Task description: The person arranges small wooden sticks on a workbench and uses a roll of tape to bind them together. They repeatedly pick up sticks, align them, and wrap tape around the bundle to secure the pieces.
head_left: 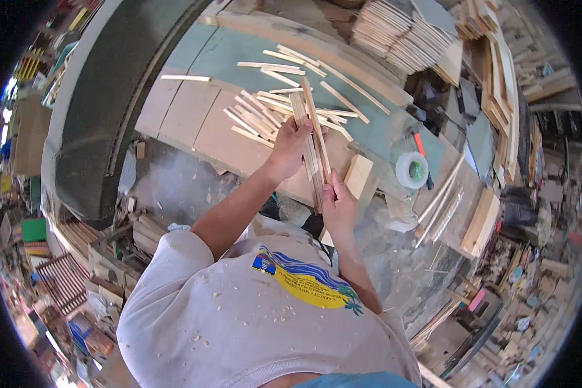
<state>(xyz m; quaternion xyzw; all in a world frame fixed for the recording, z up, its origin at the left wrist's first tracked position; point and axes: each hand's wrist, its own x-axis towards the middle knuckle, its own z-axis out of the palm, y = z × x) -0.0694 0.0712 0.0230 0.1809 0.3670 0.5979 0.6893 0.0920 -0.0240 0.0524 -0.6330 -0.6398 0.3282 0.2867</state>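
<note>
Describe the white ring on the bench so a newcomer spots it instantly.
Start at the partly green workbench and go to its part right of the right hand. Beside a red-handled tool lies the white ring, with something green in its opening. It is round, unlike the straight wood strips.

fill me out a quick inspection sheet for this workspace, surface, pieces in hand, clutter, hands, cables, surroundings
Surface: flat green-and-brown worktop, strewn with short, pale wooden strips.
Job's things: long, narrow brown wooden strips, at least two, held above the worktop's near edge.
Clutter: round white ring-shaped roll beside a red-handled tool; pale rectangular wooden block near the right hand.
Hands: left hand grips the long strips around mid-length; right hand holds them lower down.
Cables: nothing seen that is clearly a cable.
Surroundings: large dark-grey curved machine part at left; stacked flat wooden boards beyond the worktop.
</note>
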